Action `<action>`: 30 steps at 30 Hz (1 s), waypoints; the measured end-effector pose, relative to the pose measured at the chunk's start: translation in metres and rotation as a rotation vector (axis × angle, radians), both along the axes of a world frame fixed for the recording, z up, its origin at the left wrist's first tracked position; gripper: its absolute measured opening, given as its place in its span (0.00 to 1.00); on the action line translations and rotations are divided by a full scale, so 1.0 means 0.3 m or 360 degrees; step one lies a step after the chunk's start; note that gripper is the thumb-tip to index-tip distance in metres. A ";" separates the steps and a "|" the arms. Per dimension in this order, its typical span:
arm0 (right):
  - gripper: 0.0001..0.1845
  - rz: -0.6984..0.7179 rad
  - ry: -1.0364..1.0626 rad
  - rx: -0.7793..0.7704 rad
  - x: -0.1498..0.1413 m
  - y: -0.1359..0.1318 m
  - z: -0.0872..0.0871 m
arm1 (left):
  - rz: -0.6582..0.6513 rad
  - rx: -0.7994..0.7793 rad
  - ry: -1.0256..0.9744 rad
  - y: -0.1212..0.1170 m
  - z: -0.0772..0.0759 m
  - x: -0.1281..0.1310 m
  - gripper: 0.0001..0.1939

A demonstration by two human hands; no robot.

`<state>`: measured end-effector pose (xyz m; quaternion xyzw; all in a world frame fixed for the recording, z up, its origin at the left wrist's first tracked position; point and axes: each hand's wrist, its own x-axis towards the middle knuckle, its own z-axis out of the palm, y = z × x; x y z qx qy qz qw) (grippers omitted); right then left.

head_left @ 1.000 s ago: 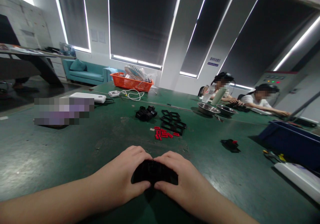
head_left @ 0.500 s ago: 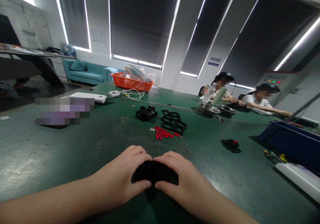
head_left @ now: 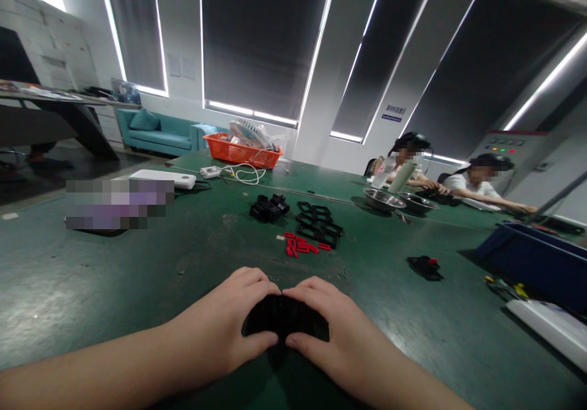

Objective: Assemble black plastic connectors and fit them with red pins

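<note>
Near the front of the green table, a dark black part (head_left: 287, 318) sits between my hands; its details are lost in shadow. My left hand (head_left: 236, 315) is closed round its left side, thumb low and fingers over the top. On the other side my right hand (head_left: 323, 315) grips it the same way, fingertips of both hands nearly meeting. Beyond them lies a loose group of small red plastic clips (head_left: 300, 245). Black rectangular frames (head_left: 320, 223) are spread just behind the clips, and a cluster of black blocks (head_left: 269, 207) stands to their left.
A black piece with a red tip (head_left: 425, 267) lies at right, near a blue bin (head_left: 536, 257) and a white object (head_left: 548, 330). Metal bowls (head_left: 384, 200) stand farther back. An orange basket (head_left: 243, 151) and a white power bank (head_left: 162, 179) are at left. Two people sit across the table.
</note>
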<state>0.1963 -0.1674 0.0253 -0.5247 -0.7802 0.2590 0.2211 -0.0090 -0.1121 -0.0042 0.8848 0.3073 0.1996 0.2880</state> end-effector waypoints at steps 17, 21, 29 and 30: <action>0.19 -0.0043 0.0029 -0.0030 0.003 0.012 -0.007 | 0.0020 -0.0042 -0.0002 0.001 -0.002 -0.004 0.16; 0.21 -0.0022 0.0018 -0.0029 0.006 0.013 -0.008 | 0.0021 -0.0038 -0.0009 0.000 -0.003 -0.002 0.17; 0.18 -0.0055 0.0049 -0.0011 0.001 0.008 -0.010 | 0.0010 -0.0045 -0.0003 0.003 -0.002 -0.001 0.14; 0.18 -0.0061 0.0051 -0.0011 0.000 0.008 -0.010 | 0.0009 -0.0047 -0.0007 0.003 -0.001 -0.001 0.14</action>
